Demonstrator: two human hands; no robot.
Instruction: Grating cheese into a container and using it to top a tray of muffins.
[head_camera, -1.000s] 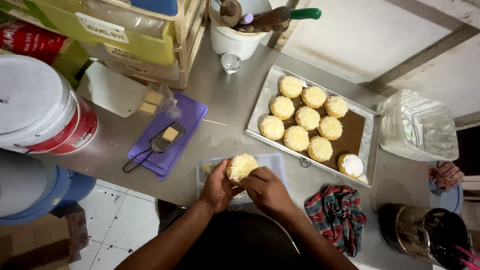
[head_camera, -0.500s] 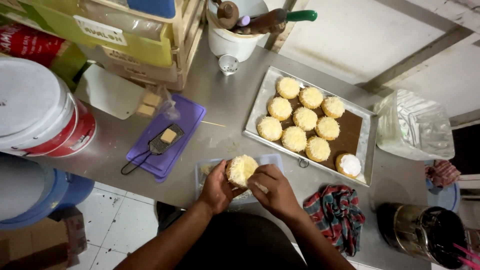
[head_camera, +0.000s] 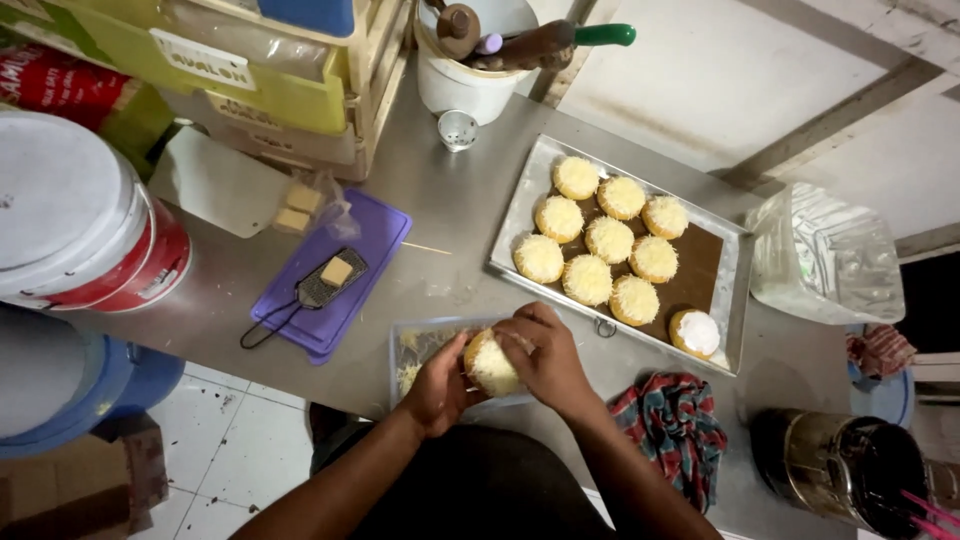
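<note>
Lower centre of frame: left hand (head_camera: 437, 385) cupping cheese-coated bun (head_camera: 493, 365), right hand (head_camera: 545, 352) pressing shreds on top. Best kept turning gently over clear tub (head_camera: 415, 345), catching the fallen cheese.

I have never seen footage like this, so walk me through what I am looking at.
One camera, worn on a person's head, looks down at a metal worktable. No machine here: two bare hands work. The left hand cups a round bun coated in grated cheese, and the right hand presses on it, over a shallow clear tray of shreds. To the right, a baking tray holds eight coated buns and one white-topped bun. To the left, a purple board carries a small grater. A checked cloth lies nearby.
</note>
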